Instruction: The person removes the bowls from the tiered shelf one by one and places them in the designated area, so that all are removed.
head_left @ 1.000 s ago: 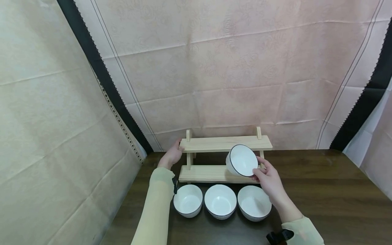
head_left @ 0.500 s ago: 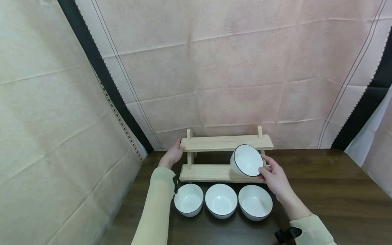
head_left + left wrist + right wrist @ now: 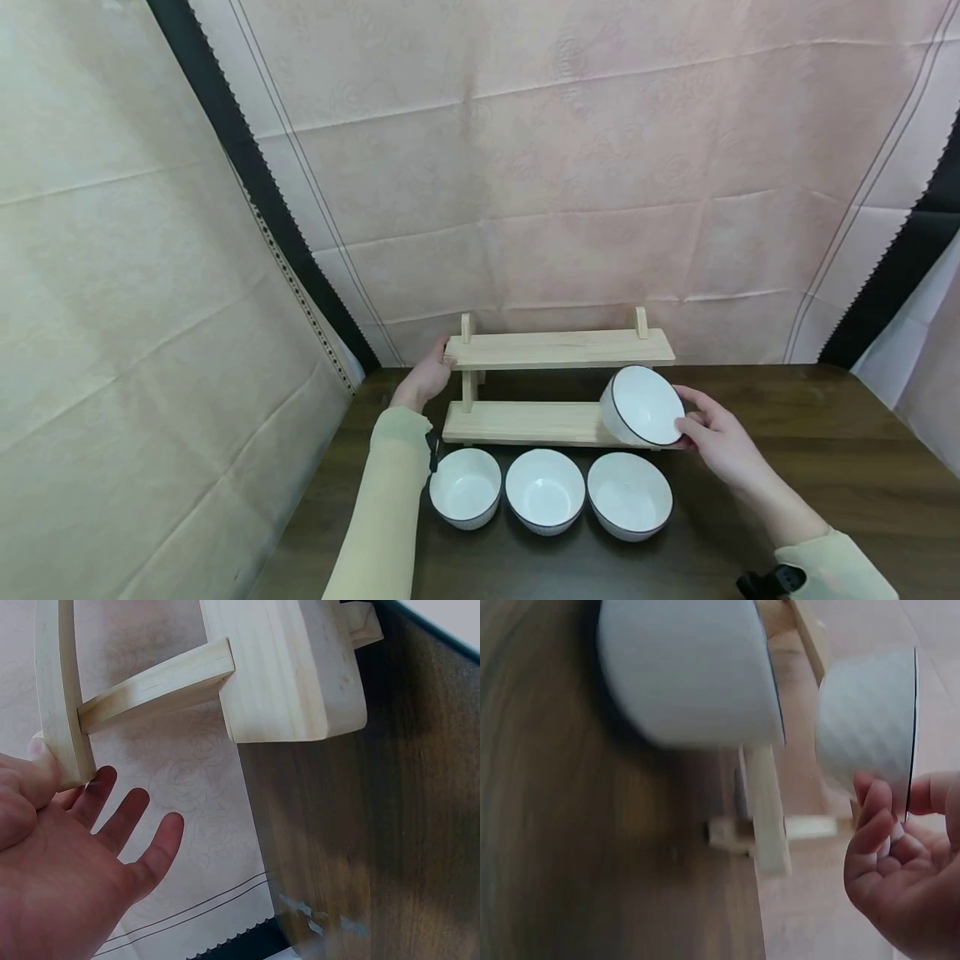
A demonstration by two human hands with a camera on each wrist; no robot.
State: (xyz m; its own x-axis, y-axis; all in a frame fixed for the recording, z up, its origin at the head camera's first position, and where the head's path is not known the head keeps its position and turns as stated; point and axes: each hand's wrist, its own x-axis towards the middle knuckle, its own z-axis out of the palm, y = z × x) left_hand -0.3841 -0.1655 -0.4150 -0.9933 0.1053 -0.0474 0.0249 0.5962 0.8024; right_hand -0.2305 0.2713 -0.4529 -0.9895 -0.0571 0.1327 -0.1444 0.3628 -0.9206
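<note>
A two-tier wooden shelf [image 3: 558, 350] stands at the back of the table. My left hand [image 3: 426, 379] pinches the left end of its upper board [image 3: 64, 697] between thumb and forefinger, the other fingers spread apart. With thumb and fingers at the dark rim, my right hand [image 3: 716, 433] holds a white bowl [image 3: 647, 406], tilted, by the right end of the lower board [image 3: 525, 423]. Its outside shows a dimpled pattern in the right wrist view. Whether the bowl touches that board I cannot tell.
Three more white bowls stand upright in a row before the shelf: a left one [image 3: 465, 487], a middle one [image 3: 545, 490] and a right one [image 3: 630, 493]. A cloth backdrop [image 3: 570, 208] hangs behind the dark wooden table [image 3: 750, 392].
My right hand has carried the bowl to the right and slightly down, toward the lower board's right end. My left hand keeps its hold on the shelf.
</note>
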